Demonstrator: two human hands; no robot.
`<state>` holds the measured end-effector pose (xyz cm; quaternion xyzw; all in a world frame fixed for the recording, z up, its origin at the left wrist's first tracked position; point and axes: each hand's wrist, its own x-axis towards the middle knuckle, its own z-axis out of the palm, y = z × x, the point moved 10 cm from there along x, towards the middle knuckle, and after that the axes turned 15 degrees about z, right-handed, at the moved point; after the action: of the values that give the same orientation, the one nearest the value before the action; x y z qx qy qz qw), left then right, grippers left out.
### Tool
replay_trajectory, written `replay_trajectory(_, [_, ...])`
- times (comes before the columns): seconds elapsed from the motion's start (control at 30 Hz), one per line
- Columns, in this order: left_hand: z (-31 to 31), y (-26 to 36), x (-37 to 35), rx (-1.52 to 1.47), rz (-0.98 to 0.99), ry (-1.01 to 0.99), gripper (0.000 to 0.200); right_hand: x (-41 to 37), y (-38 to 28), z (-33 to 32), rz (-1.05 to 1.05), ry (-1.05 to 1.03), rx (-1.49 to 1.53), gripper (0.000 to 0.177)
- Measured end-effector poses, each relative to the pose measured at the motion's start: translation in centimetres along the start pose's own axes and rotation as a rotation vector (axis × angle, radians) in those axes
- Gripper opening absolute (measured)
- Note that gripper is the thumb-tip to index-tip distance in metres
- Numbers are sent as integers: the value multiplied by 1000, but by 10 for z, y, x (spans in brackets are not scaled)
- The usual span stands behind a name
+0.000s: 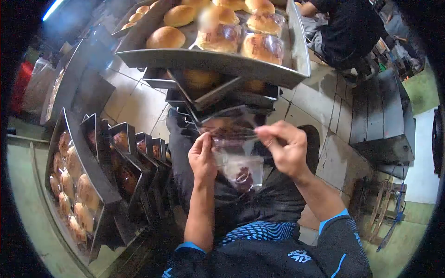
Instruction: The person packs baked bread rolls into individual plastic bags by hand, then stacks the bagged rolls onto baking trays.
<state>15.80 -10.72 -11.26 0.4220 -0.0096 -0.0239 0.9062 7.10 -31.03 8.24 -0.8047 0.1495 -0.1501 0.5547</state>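
Note:
A clear plastic bag (233,132) is stretched between my two hands above my lap. My left hand (202,156) pinches its left edge. On the other side, my right hand (285,144) grips the top right edge between thumb and fingers. More clear bags with a dark red print (243,172) lie on my thighs, just under the held one. Beyond my hands, a metal tray (208,61) of golden buns rests on top of other trays. Some are bare, like the bun (165,38) at the left; others, like the front right bun (262,48), are in clear wrappers.
At my left, a slanted stack of metal trays (76,153) holds many wrapped buns. A dark metal box (382,118) stands at the right. Farther back on the right, a person in a black shirt (354,32) sits on the tiled floor (331,139) area.

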Motion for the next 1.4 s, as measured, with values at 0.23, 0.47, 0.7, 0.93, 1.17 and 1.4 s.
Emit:
replay_trajectory(0.23, [-51, 30, 31, -283, 190, 194, 13, 109, -177, 89, -640, -131, -433, 25])
replay_trajectory(0.47, [-67, 30, 38, -314, 145, 304, 23, 311, -133, 261, -225, -559, -1043, 66])
replay_trajectory(0.7, [-77, 40, 35, -249, 193, 294, 20, 275, -143, 198, -146, -974, -678, 78])
replay_trajectory(0.93, [-55, 117, 24, -66, 383, 293, 14, 131, -111, 35, 267, -609, 271, 63])
replay_trajectory(1.17, [76, 151, -7, 133, 446, -138, 78, -16, -92, 70, -242, -441, -132, 54])
replay_trajectory(1.4, [103, 148, -51, 285, 452, -51, 74, -70, -92, 89, -618, -284, -364, 60])
